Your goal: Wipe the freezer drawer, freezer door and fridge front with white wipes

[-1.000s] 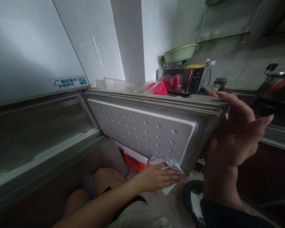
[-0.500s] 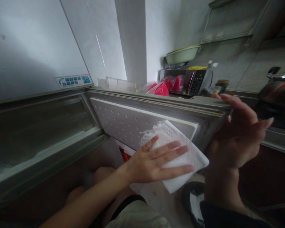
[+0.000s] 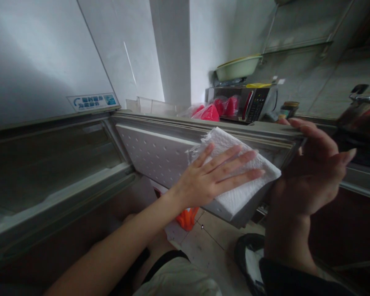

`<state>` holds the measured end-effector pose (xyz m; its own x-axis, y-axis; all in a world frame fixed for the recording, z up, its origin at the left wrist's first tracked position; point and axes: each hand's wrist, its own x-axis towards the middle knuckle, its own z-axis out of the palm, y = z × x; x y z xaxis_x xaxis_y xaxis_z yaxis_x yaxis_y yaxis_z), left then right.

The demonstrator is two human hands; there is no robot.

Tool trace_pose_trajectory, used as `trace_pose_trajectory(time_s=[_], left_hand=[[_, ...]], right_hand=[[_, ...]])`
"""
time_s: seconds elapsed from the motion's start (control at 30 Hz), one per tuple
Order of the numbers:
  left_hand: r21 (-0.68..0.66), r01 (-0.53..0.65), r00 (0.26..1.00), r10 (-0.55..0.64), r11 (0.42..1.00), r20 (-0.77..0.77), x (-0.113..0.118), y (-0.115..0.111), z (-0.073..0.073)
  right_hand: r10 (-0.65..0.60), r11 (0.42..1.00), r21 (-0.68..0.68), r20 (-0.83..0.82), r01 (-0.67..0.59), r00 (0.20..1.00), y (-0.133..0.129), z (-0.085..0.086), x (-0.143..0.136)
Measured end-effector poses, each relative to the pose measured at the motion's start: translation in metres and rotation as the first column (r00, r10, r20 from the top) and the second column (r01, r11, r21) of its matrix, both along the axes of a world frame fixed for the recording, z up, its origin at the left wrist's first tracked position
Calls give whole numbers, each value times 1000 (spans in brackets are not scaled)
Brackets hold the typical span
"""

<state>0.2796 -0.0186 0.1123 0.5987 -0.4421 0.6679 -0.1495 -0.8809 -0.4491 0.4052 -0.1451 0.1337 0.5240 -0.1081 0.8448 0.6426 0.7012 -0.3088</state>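
My left hand (image 3: 200, 181) lies with fingers stretched and spread over a folded white cloth (image 3: 239, 197) with a frayed edge, pressing it on the inner side of an open fridge door (image 3: 154, 150). The cloth covers part of the dimpled white panel and reaches the grey seal along the top edge. At the door's far right end, my right hand (image 3: 314, 172) curls its fingers over the upper corner, while one finger sticks out to the right. A dark sleeve covers that wrist.
The open fridge compartment (image 3: 64, 164) is at left. Behind the door are a microwave (image 3: 255, 102) with a pale green basin (image 3: 239, 68) on top, red items in plastic (image 3: 208, 113) and a jar (image 3: 289, 110). A pot (image 3: 365, 109) stands right; a lined bin (image 3: 249, 259) and an orange object (image 3: 187, 218) are below.
My left hand has slid the cloth upward and slightly right across the door, up to the seal. The right hand keeps its hold on the door's corner.
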Motion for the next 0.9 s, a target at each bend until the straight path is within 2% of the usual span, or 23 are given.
trace_pose_trajectory(time_s=[0.1, 0.2, 0.3, 0.5, 0.6, 0.67, 0.73, 0.8, 0.9], left_hand=[[23, 11, 1000, -10, 1000, -20, 0, 2, -6], [74, 65, 996, -60, 995, -69, -3, 4, -22], [123, 135, 982, -116, 983, -148, -6, 5, -49], [212, 225, 947, -163, 951, -276, -13, 20, -112], [223, 200, 953, -137, 954, -270, -16, 28, -128], [221, 178, 959, -119, 959, -257, -18, 29, -127], [210, 154, 965, -101, 966, -241, -19, 29, -120], [186, 128, 973, -86, 974, -215, -18, 28, -106], [126, 70, 989, -53, 990, -136, -13, 24, -78]], right_hand=[[4, 1000, -5, 6, -4, 1000, -1, 0, 0], [29, 1000, -11, -3, -29, 1000, -1, 0, -2], [36, 999, 2, 3, -36, 999, -1, 0, -2], [30, 999, -28, 50, -29, 998, -2, -2, 1], [16, 1000, -23, 44, -15, 999, -2, -2, 3], [9, 1000, -28, 27, -8, 1000, -2, -1, 3], [7, 1000, -29, 28, -6, 1000, -2, -1, 3], [8, 1000, -24, 35, -7, 999, -2, -1, 3], [20, 1000, -14, 37, -19, 999, -1, -1, 4]])
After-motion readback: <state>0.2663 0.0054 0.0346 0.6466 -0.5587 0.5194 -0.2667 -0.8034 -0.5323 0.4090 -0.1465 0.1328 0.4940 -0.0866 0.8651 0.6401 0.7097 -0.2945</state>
